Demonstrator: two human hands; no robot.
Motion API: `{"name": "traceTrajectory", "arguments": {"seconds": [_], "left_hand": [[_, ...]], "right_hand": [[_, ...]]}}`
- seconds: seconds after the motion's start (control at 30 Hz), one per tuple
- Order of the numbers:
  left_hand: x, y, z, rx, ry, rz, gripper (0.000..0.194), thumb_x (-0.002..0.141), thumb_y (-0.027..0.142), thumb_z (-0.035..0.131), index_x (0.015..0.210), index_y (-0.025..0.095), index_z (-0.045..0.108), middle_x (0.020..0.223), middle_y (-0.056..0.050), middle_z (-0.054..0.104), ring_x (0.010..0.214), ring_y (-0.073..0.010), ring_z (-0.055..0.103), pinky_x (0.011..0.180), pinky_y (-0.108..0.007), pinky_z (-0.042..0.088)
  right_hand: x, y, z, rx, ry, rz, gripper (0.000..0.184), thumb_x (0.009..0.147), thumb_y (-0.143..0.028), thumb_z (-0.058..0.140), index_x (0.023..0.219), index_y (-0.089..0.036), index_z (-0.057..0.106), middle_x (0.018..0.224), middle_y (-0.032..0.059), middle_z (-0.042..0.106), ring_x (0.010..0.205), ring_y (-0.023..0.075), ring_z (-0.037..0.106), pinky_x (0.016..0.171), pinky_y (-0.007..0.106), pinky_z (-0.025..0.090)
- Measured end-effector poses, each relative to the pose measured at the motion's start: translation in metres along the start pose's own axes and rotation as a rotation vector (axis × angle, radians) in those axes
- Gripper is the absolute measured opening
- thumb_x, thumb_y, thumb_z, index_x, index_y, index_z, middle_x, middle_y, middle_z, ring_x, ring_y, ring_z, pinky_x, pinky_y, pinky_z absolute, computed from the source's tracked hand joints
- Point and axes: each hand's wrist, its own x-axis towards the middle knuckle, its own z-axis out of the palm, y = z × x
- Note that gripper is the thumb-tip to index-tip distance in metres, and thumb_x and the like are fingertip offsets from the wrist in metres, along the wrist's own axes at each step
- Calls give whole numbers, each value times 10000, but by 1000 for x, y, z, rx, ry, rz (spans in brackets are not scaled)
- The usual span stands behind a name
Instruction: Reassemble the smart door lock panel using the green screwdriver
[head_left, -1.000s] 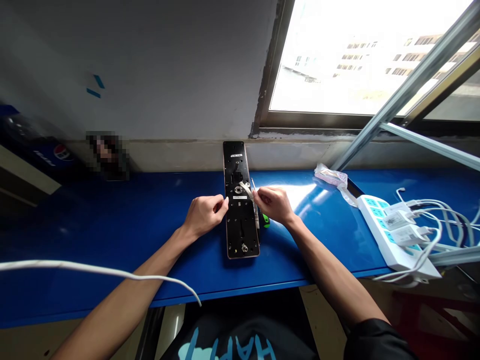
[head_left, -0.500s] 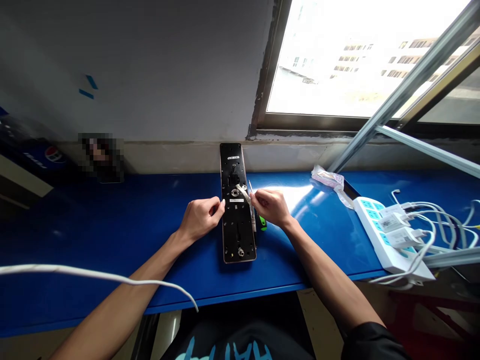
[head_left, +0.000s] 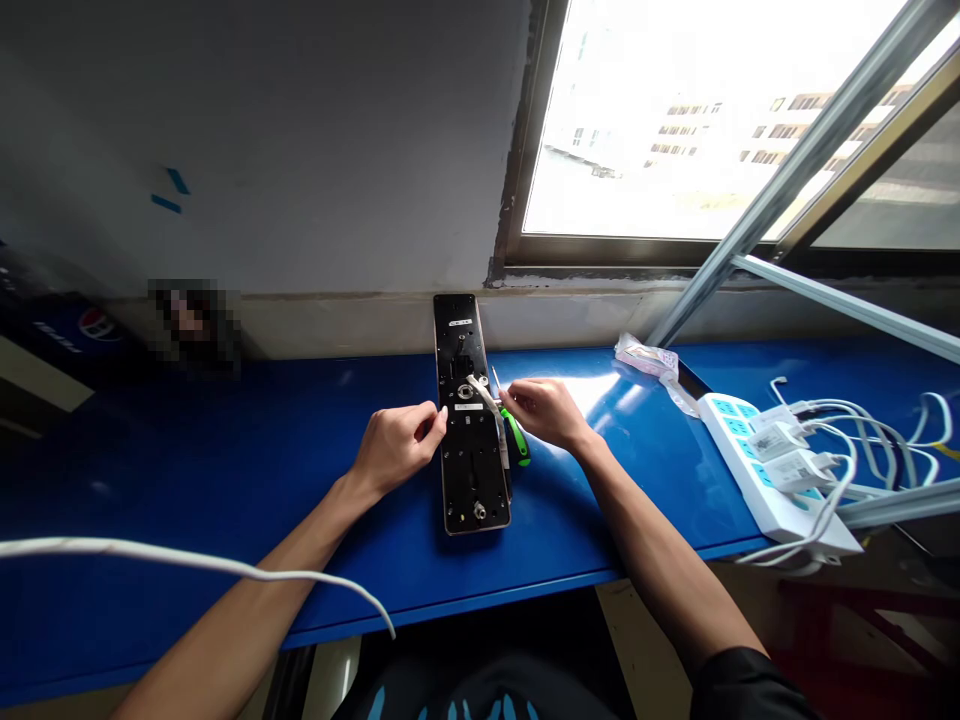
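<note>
A long black door-lock panel point(head_left: 474, 470) lies on the blue table between my hands, studded with screws and fittings. A white cable point(head_left: 484, 392) comes out near its middle and runs down its right side. My left hand point(head_left: 397, 440) is closed, thumb and forefinger pinched at the panel's left edge; whatever is in them is hidden or too small to name. On the right, my right hand point(head_left: 541, 408) has its fingers closed at the metal shaft of a green-handled screwdriver point(head_left: 517, 440). The handle slants down from the fingertips and the shaft's end points toward the wall.
A white power strip point(head_left: 739, 440) with plugged-in chargers and tangled cables lies on the right. Behind it are a plastic packet point(head_left: 652, 362) and a metal frame point(head_left: 795, 180). A loose white cord point(head_left: 187, 562) crosses above my left forearm. A Pepsi bottle point(head_left: 82, 330) is far left.
The view has tilted slightly. My right hand has shifted a little off the screwdriver, so more of its green handle shows. My left hand stays at the panel's edge.
</note>
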Motion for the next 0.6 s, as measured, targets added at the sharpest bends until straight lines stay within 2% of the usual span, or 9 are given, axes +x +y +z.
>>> {"name": "traceTrajectory", "arguments": {"seconds": [0.2,0.33,0.4,0.43,0.5,0.6], "left_hand": [[-2,4,1,-12,-39,24,432,1038,349,532,644,194,444,557,47,479,482,-94,372,538,-274,288],[-2,6,1,-28,-57,35,404,1037,349,530,666,195,490,568,43,517,482,-96,411,532,-262,307],[-2,6,1,-37,-62,35,392,1039,349,529,678,196,507,575,42,532,484,-96,426,529,-257,317],[-2,6,1,-42,-63,35,389,1039,350,530,683,196,514,578,42,537,486,-97,432,528,-254,322],[-2,7,1,-49,-67,33,389,1041,352,534,686,196,517,583,42,539,491,-96,438,529,-251,329],[-3,7,1,-52,-73,33,396,1044,353,538,683,194,512,589,41,532,499,-96,439,534,-249,334]], "right_hand": [[-1,-1,-3,25,-138,13,271,975,-307,577,732,-211,650,618,-26,592,555,104,453,582,266,307],[-2,0,-5,28,-219,29,70,917,-237,644,876,-224,700,639,-44,623,569,103,513,592,254,350],[-3,2,-5,15,-260,50,25,901,-226,685,916,-217,703,652,-44,642,573,108,540,607,256,401],[-4,3,-4,9,-283,62,54,916,-249,697,951,-208,705,703,-31,671,604,115,576,633,261,450],[-5,7,-1,3,-334,85,191,970,-333,690,1094,-187,699,952,29,736,788,154,680,754,318,569],[-7,12,5,15,-397,111,343,1017,-397,643,1297,-197,640,1331,101,660,1112,226,687,947,448,608]]}}
